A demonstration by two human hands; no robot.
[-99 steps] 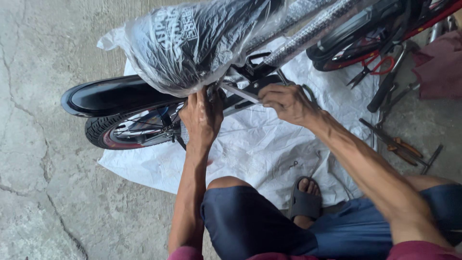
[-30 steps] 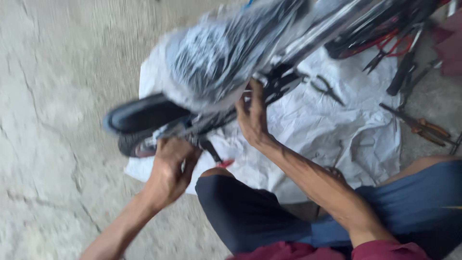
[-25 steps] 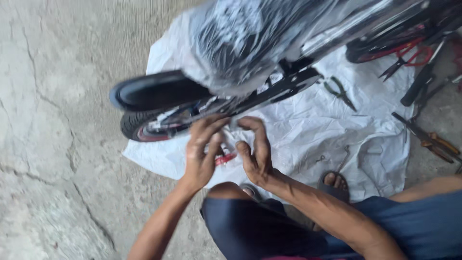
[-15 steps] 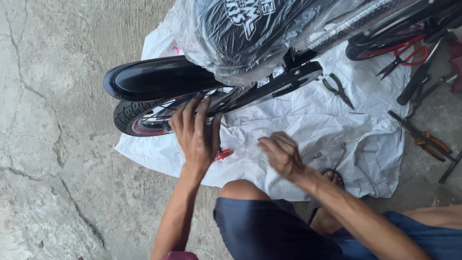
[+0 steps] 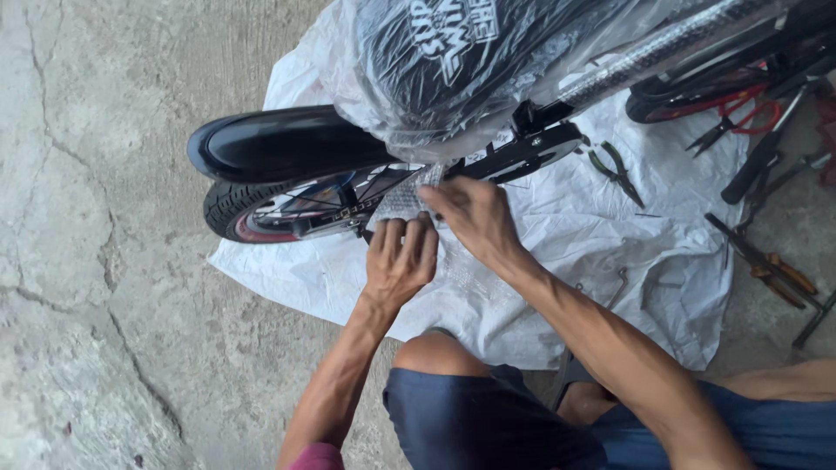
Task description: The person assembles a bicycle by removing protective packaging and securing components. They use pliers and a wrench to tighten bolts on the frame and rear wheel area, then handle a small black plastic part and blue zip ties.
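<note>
together left hand (image 5: 399, 261) and right hand (image 5: 470, 218) pinch crinkly bubble wrap (image 5: 402, 198) beside the ribbed tyre (image 5: 228, 209).

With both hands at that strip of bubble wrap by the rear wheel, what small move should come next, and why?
Probably peel the bubble wrap away from the frame, off the rear wheel. The left hand and right hand both have fingers on the strip, which looks partly lifted, though how it is fastened is unclear. Plastic film also covers the seat above.
</note>
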